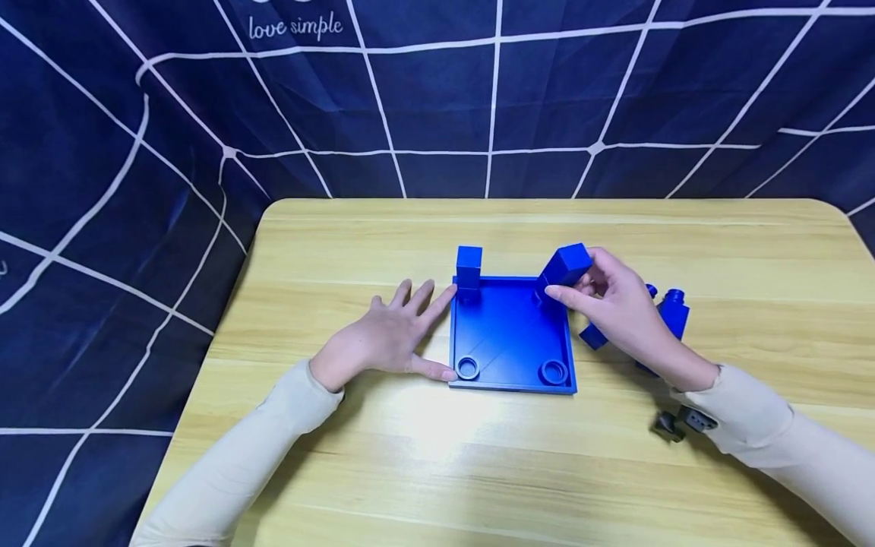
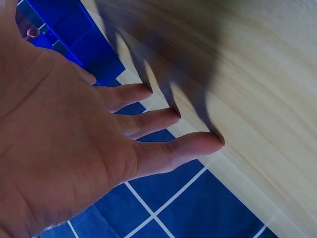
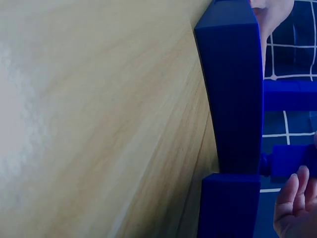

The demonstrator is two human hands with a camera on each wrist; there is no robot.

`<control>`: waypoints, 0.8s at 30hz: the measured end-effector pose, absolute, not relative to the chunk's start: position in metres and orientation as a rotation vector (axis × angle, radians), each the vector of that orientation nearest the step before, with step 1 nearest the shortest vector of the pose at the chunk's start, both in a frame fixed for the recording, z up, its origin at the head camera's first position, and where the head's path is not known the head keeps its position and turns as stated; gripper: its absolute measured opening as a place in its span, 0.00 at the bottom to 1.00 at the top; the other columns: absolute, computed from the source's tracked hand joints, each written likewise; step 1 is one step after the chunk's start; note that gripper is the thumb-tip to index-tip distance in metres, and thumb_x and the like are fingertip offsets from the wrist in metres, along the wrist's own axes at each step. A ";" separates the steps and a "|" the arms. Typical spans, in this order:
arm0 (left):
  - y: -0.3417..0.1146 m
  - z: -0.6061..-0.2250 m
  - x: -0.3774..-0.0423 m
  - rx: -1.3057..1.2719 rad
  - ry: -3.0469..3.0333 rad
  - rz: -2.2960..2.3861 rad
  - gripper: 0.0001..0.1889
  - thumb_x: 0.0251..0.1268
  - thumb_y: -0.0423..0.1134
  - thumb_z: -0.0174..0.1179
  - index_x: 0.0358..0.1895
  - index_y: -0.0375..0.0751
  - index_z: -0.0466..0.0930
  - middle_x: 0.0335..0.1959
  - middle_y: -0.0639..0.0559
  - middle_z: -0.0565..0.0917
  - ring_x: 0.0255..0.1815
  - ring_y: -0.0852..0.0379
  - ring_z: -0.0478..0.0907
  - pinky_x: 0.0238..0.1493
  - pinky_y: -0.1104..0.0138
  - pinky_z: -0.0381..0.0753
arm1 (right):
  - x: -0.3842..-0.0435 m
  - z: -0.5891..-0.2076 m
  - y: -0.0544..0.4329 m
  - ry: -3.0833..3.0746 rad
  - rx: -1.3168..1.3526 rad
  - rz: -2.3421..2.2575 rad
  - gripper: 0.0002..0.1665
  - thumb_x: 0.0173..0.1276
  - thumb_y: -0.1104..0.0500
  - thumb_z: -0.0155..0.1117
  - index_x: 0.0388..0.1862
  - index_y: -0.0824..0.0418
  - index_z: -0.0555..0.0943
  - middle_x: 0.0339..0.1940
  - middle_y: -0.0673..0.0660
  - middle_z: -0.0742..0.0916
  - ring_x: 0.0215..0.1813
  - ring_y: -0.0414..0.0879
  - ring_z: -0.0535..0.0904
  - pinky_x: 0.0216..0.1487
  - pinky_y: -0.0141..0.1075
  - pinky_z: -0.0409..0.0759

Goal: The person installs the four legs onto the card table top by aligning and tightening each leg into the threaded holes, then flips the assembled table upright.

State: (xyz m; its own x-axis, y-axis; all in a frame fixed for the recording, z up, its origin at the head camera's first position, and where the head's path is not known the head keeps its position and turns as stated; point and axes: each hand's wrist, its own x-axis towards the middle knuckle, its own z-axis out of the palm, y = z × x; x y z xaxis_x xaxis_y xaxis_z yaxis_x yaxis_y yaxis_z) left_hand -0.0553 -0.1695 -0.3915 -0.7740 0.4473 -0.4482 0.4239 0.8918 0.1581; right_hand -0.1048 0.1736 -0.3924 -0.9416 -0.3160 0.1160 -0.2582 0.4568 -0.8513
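A blue square panel (image 1: 509,334) with a raised rim lies on the table, round sockets in its two near corners. One blue block leg (image 1: 469,266) stands upright at its far left corner. My right hand (image 1: 618,304) pinches a second blue leg (image 1: 566,267) between thumb and fingers over the far right corner; in the right wrist view, the narrow end of this leg (image 3: 287,161) points at the panel (image 3: 233,89). My left hand (image 1: 393,334) lies with fingers spread along the panel's left edge, thumb tip by the near left corner and a fingertip by the upper left side.
Beyond my right hand, a loose blue leg with a threaded end (image 1: 674,313) lies on the wooden table (image 1: 355,463). Another blue piece (image 1: 593,336) is partly hidden under that hand. A dark cloth with white grid lines (image 1: 437,99) hangs behind the table.
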 end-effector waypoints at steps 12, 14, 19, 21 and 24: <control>-0.169 -0.391 -0.055 0.635 2.562 0.065 0.70 0.60 0.87 0.56 0.90 0.57 0.23 0.91 0.36 0.40 0.87 0.23 0.41 0.69 0.20 0.60 | -0.107 -0.396 0.175 2.654 -0.554 -1.534 0.13 0.77 0.60 0.75 0.46 0.64 0.79 0.41 0.57 0.81 0.36 0.48 0.78 0.36 0.28 0.75; -0.169 -0.390 -0.056 0.636 2.561 0.070 0.70 0.60 0.87 0.56 0.91 0.57 0.23 0.91 0.36 0.41 0.87 0.23 0.41 0.69 0.21 0.60 | -0.107 -0.396 0.176 2.656 -0.541 -1.527 0.12 0.77 0.59 0.75 0.52 0.63 0.83 0.46 0.55 0.81 0.41 0.47 0.79 0.41 0.26 0.77; -0.169 -0.389 -0.056 0.635 2.558 0.074 0.70 0.60 0.87 0.56 0.91 0.57 0.23 0.91 0.36 0.41 0.87 0.23 0.41 0.69 0.21 0.60 | -0.105 -0.391 0.177 2.649 -0.502 -1.527 0.16 0.78 0.57 0.75 0.60 0.61 0.86 0.51 0.53 0.81 0.47 0.45 0.78 0.46 0.24 0.77; -0.169 -0.389 -0.056 0.632 2.558 0.067 0.70 0.60 0.87 0.56 0.90 0.57 0.22 0.91 0.36 0.40 0.87 0.24 0.41 0.69 0.21 0.60 | -0.104 -0.390 0.177 2.635 -0.511 -1.547 0.17 0.78 0.58 0.75 0.61 0.61 0.86 0.51 0.53 0.81 0.48 0.45 0.79 0.47 0.24 0.78; -0.169 -0.389 -0.056 0.635 2.564 0.064 0.70 0.60 0.87 0.56 0.91 0.57 0.23 0.91 0.36 0.41 0.87 0.24 0.42 0.69 0.21 0.61 | -0.103 -0.389 0.176 2.609 -0.529 -1.582 0.17 0.78 0.61 0.74 0.62 0.62 0.86 0.50 0.54 0.82 0.49 0.45 0.80 0.47 0.24 0.79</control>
